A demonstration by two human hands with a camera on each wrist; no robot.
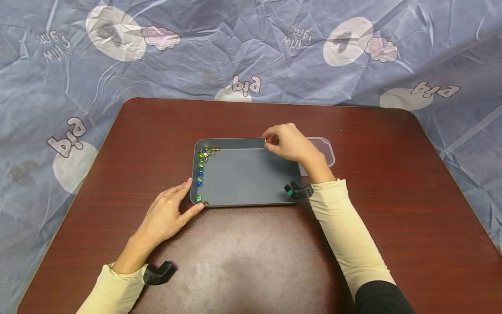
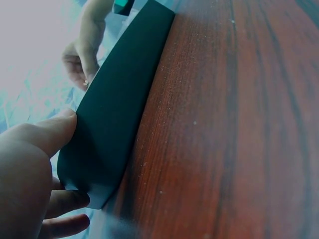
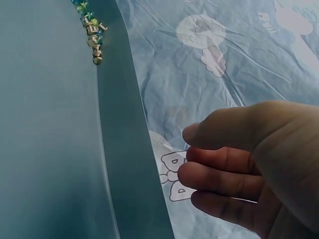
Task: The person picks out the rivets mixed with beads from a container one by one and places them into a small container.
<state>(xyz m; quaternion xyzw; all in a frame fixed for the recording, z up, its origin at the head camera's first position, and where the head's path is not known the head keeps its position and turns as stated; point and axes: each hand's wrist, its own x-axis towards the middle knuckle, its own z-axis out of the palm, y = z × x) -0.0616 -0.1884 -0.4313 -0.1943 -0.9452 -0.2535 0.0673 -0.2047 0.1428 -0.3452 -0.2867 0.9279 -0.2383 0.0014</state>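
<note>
A shallow grey tray [image 1: 247, 179] lies on the table. My left hand [image 1: 164, 213] grips its near left corner, thumb on the front wall and fingers along the left side. Above the far wall, toward the right, my right hand [image 1: 290, 141] pinches a small gold-coloured stud [image 1: 265, 140] between thumb and fingers. The right wrist view hides this stud behind the fingers. Green and blue glass beads [image 1: 201, 170] line the tray's left wall. Several gold studs with flared ends [image 3: 97, 50] lie among beads in the far left corner. One green bead [image 1: 199, 198] sits near my left thumb.
A clear plastic container or lid [image 1: 327, 152] lies right of the tray, partly hidden by my right forearm. The dark red wooden table [image 1: 392, 174] extends around the tray. A blue patterned cloth [image 1: 251, 48] hangs behind it.
</note>
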